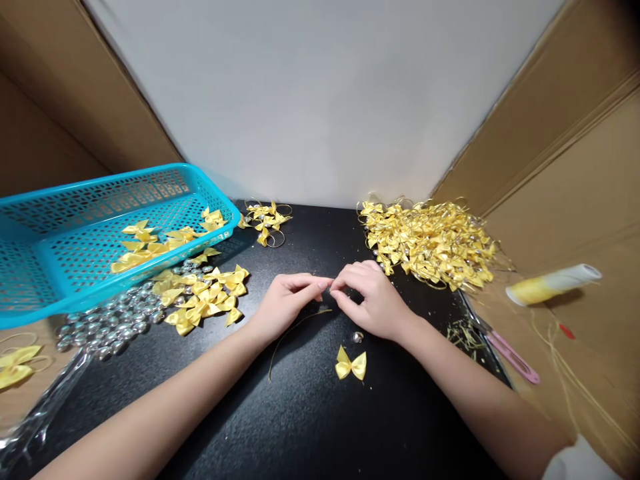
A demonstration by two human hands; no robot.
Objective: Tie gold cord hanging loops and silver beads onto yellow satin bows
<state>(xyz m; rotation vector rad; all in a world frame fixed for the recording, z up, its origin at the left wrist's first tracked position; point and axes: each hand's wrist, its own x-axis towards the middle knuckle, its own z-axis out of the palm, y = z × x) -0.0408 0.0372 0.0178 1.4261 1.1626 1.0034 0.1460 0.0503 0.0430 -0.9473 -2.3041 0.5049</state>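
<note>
My left hand and my right hand meet fingertip to fingertip above the black table. Both are closed in a pinch, and what lies between the fingertips is too small to make out. A thin gold cord curves down below my left fingers; whether its upper end reaches my fingers is unclear. Just under my right hand lies a small silver bell. Below the bell, a yellow satin bow rests flat on the table.
A blue basket holding bows stands at the left, beside silver bells and loose bows. Finished-looking bows with loops are heaped at back right. Pink scissors and a thread spool lie right.
</note>
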